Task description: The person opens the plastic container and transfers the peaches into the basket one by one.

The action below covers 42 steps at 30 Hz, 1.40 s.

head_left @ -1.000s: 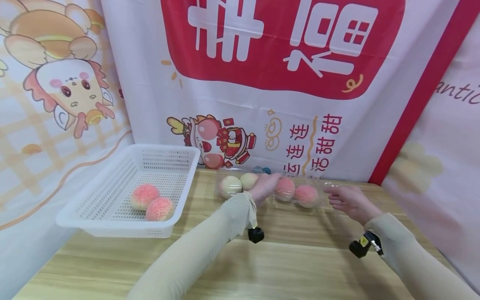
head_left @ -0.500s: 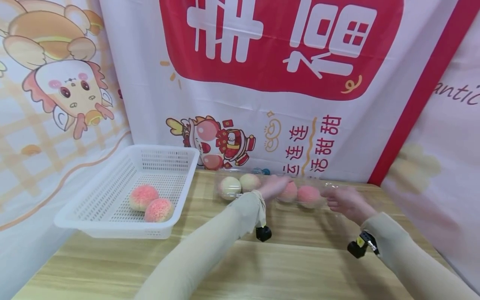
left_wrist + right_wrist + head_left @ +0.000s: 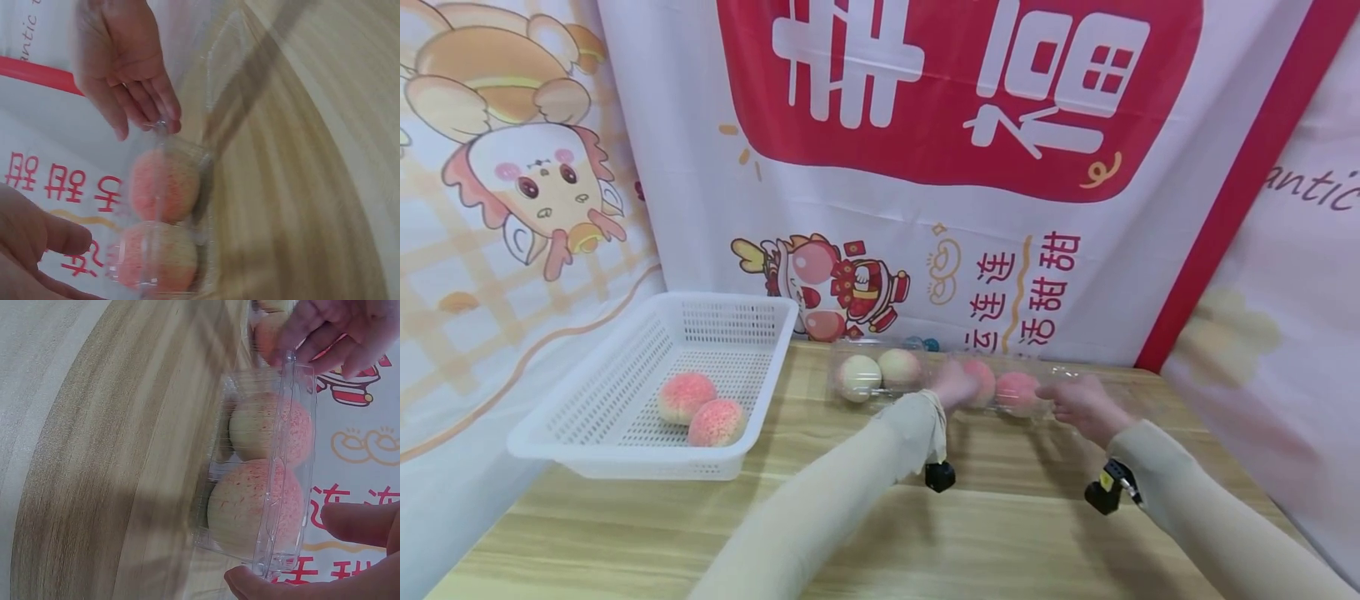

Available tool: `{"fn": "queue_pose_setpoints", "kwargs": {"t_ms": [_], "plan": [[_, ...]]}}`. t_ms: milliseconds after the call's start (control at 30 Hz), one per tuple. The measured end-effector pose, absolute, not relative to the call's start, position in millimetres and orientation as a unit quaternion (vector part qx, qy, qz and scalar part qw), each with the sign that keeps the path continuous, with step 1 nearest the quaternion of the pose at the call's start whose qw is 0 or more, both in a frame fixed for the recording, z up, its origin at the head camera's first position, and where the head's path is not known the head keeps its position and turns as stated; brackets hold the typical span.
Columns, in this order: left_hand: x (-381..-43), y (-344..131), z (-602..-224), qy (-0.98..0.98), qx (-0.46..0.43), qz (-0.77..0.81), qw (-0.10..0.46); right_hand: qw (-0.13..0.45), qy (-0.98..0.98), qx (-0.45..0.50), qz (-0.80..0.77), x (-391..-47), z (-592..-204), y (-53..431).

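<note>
Two pink-and-cream balls [image 3: 253,503] with a speckled surface sit side by side in a clear plastic box [image 3: 250,378] on the table. My left hand [image 3: 953,386] is at the box's left end; in the right wrist view its fingertips touch the rim there. At the opposite end is my right hand [image 3: 1086,406], its extended fingers touching the box edge in the left wrist view. The right thumb [image 3: 356,522] stands apart from the lid. The lid appears to lie down over the balls.
Left of this box, another clear box [image 3: 880,407] holds two paler balls [image 3: 859,379]. A white perforated basket [image 3: 651,454] with two pink balls [image 3: 718,422] stands at the left. More clear plastic [image 3: 228,56] lies beyond my right hand. Printed cloth [image 3: 700,208] hangs behind the table.
My left hand has slid right along the box, uncovering more of the paler balls. The box with pink balls has shifted slightly right. My right hand has moved a little left and its fingers have loosened.
</note>
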<state>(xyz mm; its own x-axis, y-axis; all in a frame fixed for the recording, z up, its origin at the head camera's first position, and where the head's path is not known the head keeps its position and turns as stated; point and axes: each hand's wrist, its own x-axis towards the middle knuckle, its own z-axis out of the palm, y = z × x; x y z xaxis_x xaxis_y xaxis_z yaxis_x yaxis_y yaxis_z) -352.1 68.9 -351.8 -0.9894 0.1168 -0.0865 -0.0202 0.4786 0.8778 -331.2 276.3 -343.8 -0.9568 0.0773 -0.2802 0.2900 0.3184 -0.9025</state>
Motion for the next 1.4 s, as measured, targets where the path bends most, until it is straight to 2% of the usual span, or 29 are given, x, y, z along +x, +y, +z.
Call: {"fn": "queue_pose_setpoints", "kwargs": {"t_ms": [400,700,1000,1200,1400], "plan": [[-354.7,73.0,-367.4,0.811,-0.032,0.583,0.033,0.052,0.852,0.091,-0.513,-333.4,-350.9,273.8],[-361.8,71.1,-368.8,0.875,-0.054,0.481,-0.009,0.036,0.836,0.113,-0.536,-337.6,-352.6,266.9],[-372.1,60.9,-380.6,0.869,-0.026,0.492,-0.037,0.040,0.824,0.130,-0.550,-341.0,-351.0,264.9],[-374.9,60.4,-383.0,0.836,-0.034,0.546,-0.028,0.056,0.799,0.114,-0.587,-335.9,-349.3,274.1],[-370.9,62.9,-373.5,0.842,-0.029,0.537,-0.029,0.063,0.785,0.091,-0.610,-329.1,-340.4,286.3]]}}
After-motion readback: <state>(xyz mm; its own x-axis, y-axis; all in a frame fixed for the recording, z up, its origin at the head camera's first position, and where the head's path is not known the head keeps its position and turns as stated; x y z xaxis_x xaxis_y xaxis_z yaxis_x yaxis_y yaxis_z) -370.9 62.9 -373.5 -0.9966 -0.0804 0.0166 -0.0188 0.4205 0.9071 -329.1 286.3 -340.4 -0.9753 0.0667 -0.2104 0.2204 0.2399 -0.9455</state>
